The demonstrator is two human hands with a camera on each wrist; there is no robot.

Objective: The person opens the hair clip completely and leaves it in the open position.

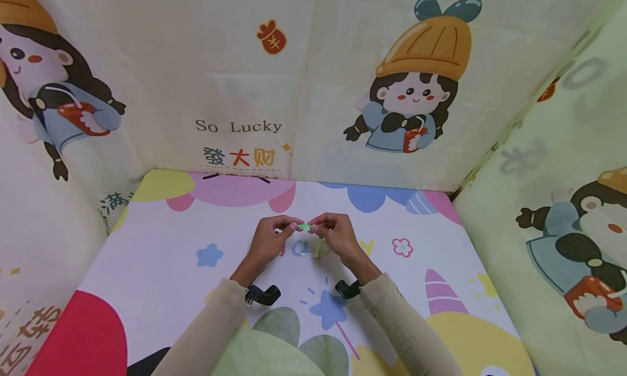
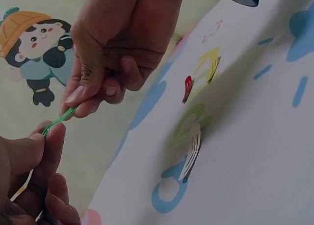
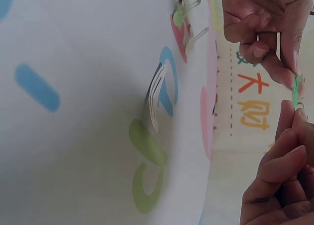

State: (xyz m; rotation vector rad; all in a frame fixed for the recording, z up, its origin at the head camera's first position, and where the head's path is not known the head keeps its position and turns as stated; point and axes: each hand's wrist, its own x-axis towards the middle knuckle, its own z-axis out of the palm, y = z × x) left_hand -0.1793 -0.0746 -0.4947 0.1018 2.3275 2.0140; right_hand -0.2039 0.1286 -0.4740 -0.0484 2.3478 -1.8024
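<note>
A small green hair clip (image 1: 305, 227) is stretched between my two hands above the table. My left hand (image 1: 271, 238) pinches its left end between thumb and forefinger, and my right hand (image 1: 338, 235) pinches the other end the same way. Seen from the left wrist, the green clip (image 2: 60, 121) looks thin and slightly bent, its ends covered by fingertips. Below the hands, a white snap hair clip (image 1: 308, 254) lies on the printed tabletop, its slotted shape clearer in the left wrist view.
In the left wrist view a red clip (image 2: 187, 89) and a yellow clip (image 2: 214, 69) lie beyond the white one. A light green clip (image 3: 185, 12) and a paler clip (image 3: 196, 38) show in the right wrist view. Printed cloth walls (image 1: 313, 82) enclose the table (image 1: 161, 256).
</note>
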